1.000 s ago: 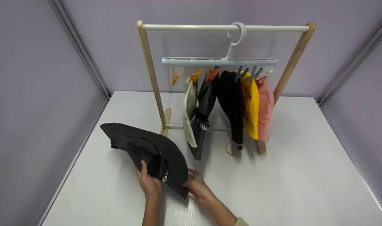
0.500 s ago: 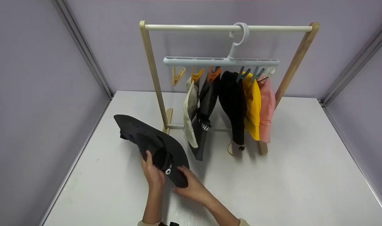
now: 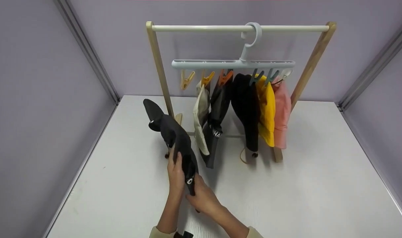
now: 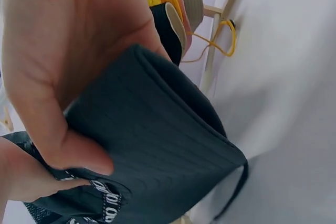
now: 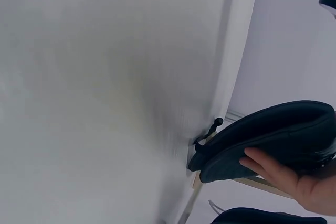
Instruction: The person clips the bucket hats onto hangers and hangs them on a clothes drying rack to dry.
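A dark grey brimmed hat (image 3: 174, 130) is held in both hands over the table, left of the hanging hats. It is folded into a narrow, slanted shape, with a small white emblem near its lower end and a dark cord and toggle hanging below. My left hand (image 3: 176, 178) grips its left side, fingers pointing up along the fabric. Close beside it, my right hand (image 3: 205, 198) holds the hat's lower right edge between thumb and fingers. In the left wrist view, the left hand's thumb (image 4: 86, 156) presses the dark fabric, and a white-lettered band (image 4: 107, 200) shows below.
Behind stands a wooden rack (image 3: 159, 62) carrying a pale blue hanger (image 3: 214, 64). From its clips hang a cream hat (image 3: 201, 120), two dark hats, a yellow hat (image 3: 267, 112) and a pink hat (image 3: 280, 115). A pale orange clip (image 3: 187, 81) is at the left end.
The hat has moved right and up towards the rack, turning from a broad, spread brim to a narrow folded shape. Both hands have come closer together, the left one shifting right.
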Motion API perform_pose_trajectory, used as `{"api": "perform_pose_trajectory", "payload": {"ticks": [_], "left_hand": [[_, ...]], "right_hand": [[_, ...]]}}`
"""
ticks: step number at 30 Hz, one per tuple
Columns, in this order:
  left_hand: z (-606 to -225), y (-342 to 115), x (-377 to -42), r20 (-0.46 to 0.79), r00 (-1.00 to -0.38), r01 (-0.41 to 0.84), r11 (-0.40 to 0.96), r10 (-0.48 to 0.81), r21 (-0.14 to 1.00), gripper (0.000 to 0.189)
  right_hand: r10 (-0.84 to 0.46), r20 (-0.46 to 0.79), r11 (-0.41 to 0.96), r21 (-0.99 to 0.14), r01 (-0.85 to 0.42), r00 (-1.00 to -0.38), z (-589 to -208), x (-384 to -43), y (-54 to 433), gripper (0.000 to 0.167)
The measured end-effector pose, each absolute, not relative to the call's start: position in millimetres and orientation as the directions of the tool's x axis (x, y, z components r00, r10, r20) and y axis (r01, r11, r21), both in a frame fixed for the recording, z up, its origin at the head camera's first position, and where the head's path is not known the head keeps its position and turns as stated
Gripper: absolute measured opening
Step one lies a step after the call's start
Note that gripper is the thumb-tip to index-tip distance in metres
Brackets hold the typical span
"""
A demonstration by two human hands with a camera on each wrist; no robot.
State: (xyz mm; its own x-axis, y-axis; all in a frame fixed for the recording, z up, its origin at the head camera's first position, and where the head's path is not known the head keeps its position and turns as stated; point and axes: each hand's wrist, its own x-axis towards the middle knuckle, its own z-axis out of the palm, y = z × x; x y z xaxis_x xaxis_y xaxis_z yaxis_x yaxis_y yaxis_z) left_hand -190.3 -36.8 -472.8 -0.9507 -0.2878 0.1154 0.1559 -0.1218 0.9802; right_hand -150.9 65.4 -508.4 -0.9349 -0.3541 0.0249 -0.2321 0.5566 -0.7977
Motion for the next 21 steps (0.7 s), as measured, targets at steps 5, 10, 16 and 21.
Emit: {"api": "perform_pose_trajectory", "payload": {"ticks": [5, 10, 16, 21], "left_hand": [[-466, -30, -189, 0.150, -0.963, 0.165, -0.048, -0.226, 0.985, 0.044], [-461, -24, -186, 0.198, -0.966, 0.198, 0.014, -0.164, 0.980, 0.040], [-459, -21, -181, 0.205, -0.972, 0.203, 0.028, -0.117, 0.979, 0.039], [-459, -19, -177, 0.208, -0.973, 0.205, 0.049, -0.097, 0.978, 0.039]], "right_hand": [[-0.343, 0.058, 0.560, -0.789, -0.254, -0.938, -504, -152, 65, 0.066], [-0.351, 0.060, 0.562, -0.785, -0.261, -0.935, -500, -150, 65, 0.064], [-0.356, 0.019, 0.562, -0.795, -0.230, -0.934, -497, -145, 66, 0.066], [-0.356, 0.004, 0.557, -0.802, -0.216, -0.935, -494, -140, 68, 0.063]]}}
